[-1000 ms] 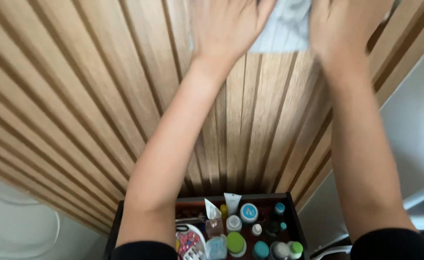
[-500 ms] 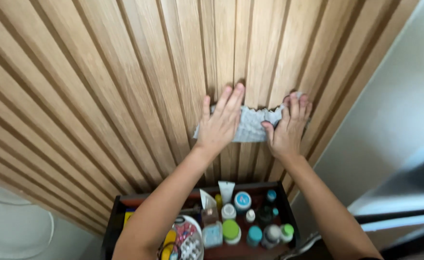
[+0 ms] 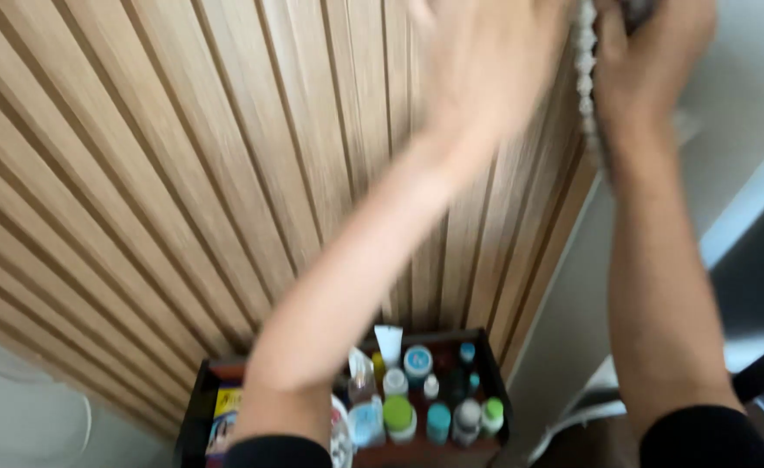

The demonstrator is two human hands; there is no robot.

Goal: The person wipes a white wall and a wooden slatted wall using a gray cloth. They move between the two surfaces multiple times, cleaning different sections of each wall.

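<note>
My right hand [image 3: 651, 52] grips the cloth [image 3: 586, 78] against the slatted wall [image 3: 182, 173] — left hand [image 3: 486, 61] blurred, can't tell; most slats seemingly left unwiped.

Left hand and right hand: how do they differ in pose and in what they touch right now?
The left hand is spread open and flat against the ribbed wooden slat wall, badly blurred. The right hand is curled closed around a light grey knitted cloth at the wall's right edge, and looks sharper. Both are raised above the dark tray of small bottles.
</note>
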